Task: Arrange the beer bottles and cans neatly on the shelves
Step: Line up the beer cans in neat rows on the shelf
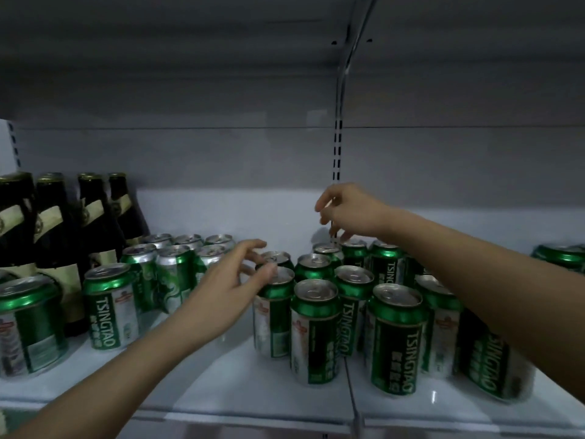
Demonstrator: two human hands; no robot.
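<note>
Hiding rear cans point(354, 248): right hand point(348, 210) (contact unclear, frame blurred).

A grey back wall point(221, 160) carries a slotted upright rail point(337, 153). Above the rail, a grey underside panel point(190, 52) spans overhead.

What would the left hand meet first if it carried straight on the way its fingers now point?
Most likely the top rim of the green can directly ahead: the left hand has its fingers spread right at that rim, possibly touching already. Depth is unclear, so contact cannot be confirmed.
</note>
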